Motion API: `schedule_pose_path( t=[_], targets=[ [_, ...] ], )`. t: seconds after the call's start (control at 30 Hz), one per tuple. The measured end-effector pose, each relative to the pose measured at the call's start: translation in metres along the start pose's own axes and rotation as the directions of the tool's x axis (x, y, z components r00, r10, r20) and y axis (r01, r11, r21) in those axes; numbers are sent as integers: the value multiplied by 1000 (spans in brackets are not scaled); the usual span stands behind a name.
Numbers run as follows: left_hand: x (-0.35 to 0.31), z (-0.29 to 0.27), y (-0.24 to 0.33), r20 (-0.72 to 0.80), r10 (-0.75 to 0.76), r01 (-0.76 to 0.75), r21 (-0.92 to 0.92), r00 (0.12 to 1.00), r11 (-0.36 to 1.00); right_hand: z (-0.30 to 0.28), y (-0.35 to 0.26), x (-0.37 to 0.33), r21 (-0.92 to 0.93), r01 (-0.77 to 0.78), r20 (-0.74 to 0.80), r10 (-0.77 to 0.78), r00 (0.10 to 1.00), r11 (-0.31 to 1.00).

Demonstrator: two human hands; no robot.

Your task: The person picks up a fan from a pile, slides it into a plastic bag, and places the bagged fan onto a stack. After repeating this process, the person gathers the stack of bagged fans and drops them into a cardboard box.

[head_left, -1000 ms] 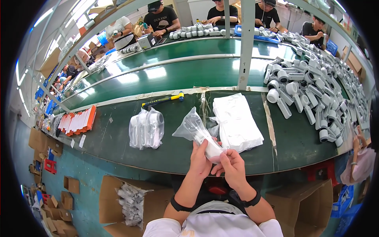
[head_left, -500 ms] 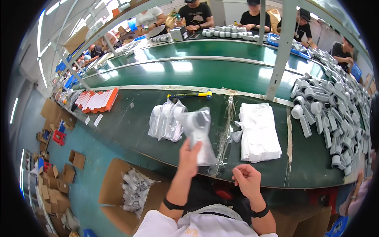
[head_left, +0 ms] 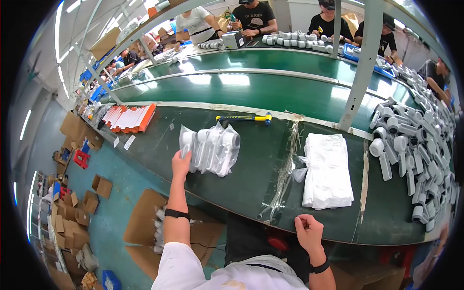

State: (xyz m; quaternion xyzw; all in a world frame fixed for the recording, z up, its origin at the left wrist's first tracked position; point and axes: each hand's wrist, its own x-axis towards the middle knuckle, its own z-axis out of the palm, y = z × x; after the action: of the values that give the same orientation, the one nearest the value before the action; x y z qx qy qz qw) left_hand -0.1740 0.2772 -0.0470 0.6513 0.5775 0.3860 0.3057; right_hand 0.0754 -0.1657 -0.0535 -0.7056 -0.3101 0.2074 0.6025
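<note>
My left hand [head_left: 181,164] is closed on the lower end of a bagged device [head_left: 187,140], a grey-white handle with a round head in clear plastic. It is at the left end of a row of several similar bagged devices [head_left: 210,150] on the dark green bench. Near the bench's front edge, my right hand [head_left: 309,229] is curled into a loose fist, with nothing visible in it. Beyond that hand lies a stack of white plastic bags [head_left: 327,171], tied round with a band of the same film.
A yellow-and-black hammer [head_left: 244,118] lies behind the row. Many unbagged grey devices [head_left: 411,140] are heaped at the right. Orange-edged white cards [head_left: 129,117] are at the left. An open carton [head_left: 145,212] stands below the bench. A metal post [head_left: 360,72] rises beside the green conveyor [head_left: 203,87]; people work beyond.
My left hand has carried the bagged device leftward, from in front of the row to its left end. My right hand stays near the bench edge, still curled. The view has shifted slightly.
</note>
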Motion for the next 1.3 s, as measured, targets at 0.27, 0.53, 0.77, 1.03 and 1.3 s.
schedule_pose_path(
  t=[0.27, 0.53, 0.77, 1.03, 1.3],
  targets=[
    [-15, 19, 36, -128, 353, -279, 394, 927, 876, 2, 5, -2, -35, 54, -92, -57, 994, 998],
    [-182, 67, 123, 245, 593, -522, -300, 767, 798, -20, -15, -5, 265, -104, 15, 104, 994, 959],
    [-221, 113, 84, 417, 556, -480, -281, 719, 831, -182, -18, 33, -145, -38, -602, -57, 796, 989],
    [-216, 108, 79, 471, 402, -271, -321, 786, 907, -258, 36, 157, -863, -197, -420, -444, 791, 465],
    [-217, 114, 78, 465, 451, -323, -331, 762, 886, -234, 17, 160, -415, -370, -522, 116, 845, 831]
  ],
)
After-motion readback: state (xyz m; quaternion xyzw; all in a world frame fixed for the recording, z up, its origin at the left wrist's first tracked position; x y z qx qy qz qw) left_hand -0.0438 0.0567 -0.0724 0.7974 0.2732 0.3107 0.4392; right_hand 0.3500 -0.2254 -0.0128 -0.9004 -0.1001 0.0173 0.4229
